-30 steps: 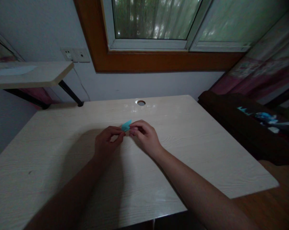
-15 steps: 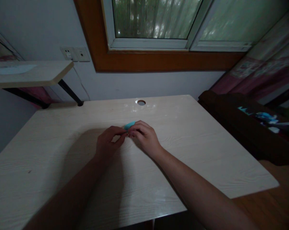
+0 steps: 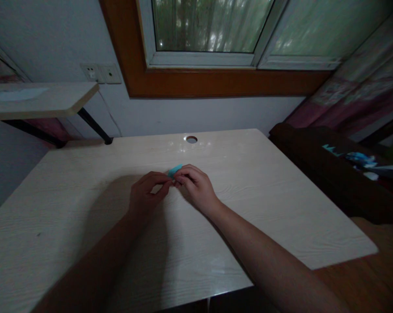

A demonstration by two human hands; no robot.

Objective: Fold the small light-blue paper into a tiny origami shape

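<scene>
- Blue-green and small, a thin piece (image 3: pixel 174 170) sits near the middle of the frame, seen from the head camera. It is over the pale table (image 3: pixel 264 187); I can't tell if it touches the top.
- The left hand (image 3: pixel 148 191), left of the middle, has its thumb and finger pinched at the low end of the piece.
- The right hand (image 3: pixel 197 188), just right of it, pinches the piece's right side. Its fingers get in the way and hide part of it.
- A big dark shadow (image 3: pixel 108 208) lies on the table around the left arm.
- Above the hands, near the table's back edge, is a round hole (image 3: pixel 191 139).
- At the upper left, a shelf (image 3: pixel 46 104) stands on black legs (image 3: pixel 95 126), with something flat and white (image 3: pixel 17 94) on it. Wall sockets (image 3: pixel 101 74) are just above its right end.
- Top middle has a window (image 3: pixel 206 26) with a brown wood frame (image 3: pixel 216 83).
- At the right, a pink and pale curtain (image 3: pixel 336 93) hangs behind dark brown furniture (image 3: pixel 314 169). Blue bits (image 3: pixel 361 159) lie on that, too blurry to name.
</scene>
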